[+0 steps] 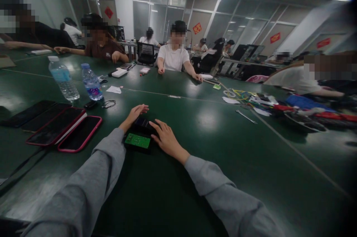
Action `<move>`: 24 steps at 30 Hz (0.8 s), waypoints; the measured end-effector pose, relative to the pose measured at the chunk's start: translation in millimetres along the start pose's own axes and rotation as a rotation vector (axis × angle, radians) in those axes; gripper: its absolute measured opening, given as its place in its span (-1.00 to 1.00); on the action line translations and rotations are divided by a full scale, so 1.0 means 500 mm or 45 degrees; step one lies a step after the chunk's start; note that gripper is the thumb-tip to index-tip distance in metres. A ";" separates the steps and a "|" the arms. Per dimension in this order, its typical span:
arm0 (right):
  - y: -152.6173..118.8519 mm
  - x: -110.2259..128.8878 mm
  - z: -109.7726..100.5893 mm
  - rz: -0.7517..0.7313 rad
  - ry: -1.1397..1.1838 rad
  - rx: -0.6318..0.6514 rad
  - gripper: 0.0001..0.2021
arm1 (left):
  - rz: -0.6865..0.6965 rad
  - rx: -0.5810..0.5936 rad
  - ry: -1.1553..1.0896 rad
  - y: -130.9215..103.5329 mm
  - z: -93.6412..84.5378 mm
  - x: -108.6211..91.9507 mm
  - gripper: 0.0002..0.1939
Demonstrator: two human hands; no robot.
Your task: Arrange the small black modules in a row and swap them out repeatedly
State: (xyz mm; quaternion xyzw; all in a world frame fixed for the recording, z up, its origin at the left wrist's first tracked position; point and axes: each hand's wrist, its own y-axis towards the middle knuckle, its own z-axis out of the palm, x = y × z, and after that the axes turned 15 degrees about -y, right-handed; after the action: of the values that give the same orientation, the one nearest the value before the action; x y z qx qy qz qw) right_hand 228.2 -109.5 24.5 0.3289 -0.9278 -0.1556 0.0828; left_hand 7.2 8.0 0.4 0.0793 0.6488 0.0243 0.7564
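Observation:
A green circuit board (pixel 138 140) sits in a black casing on the dark green table, right in front of me. Just beyond it lies a flat black part (pixel 142 122) with faint markings; its exact kind is not clear. My left hand (pixel 134 115) is at the far left side of the black part, fingers stretched out and nothing gripped. My right hand (pixel 167 139) lies to the right, fingers apart, with the fingertips at the black part's right end. Whether they touch it I cannot tell.
At left lie several phones, one in a pink-edged case (pixel 80 133), behind them two water bottles (pixel 64 79). A wrench (pixel 246 117) and a pile of cables (pixel 245 96) are at right. A person in a white shirt (pixel 174 57) sits opposite; others sit around.

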 end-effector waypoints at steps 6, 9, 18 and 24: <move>-0.007 -0.018 0.003 0.052 0.092 0.054 -0.43 | -0.048 0.015 0.010 0.001 0.006 -0.005 -0.35; -0.004 -0.015 0.005 0.044 0.119 0.036 -0.47 | -0.048 0.014 0.012 0.002 0.008 -0.005 -0.37; -0.001 -0.018 0.006 0.014 0.171 -0.040 -0.52 | -0.040 0.006 0.057 0.007 0.002 0.004 -0.35; -0.001 -0.014 0.004 0.016 0.143 -0.055 -0.49 | 0.038 -0.085 0.018 0.006 -0.005 0.013 -0.39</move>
State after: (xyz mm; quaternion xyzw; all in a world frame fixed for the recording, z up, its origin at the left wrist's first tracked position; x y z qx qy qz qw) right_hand 233.4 -105.2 22.0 0.3295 -0.9201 -0.1564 0.1431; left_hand 6.1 11.9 -6.1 0.0636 0.6517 0.0575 0.7536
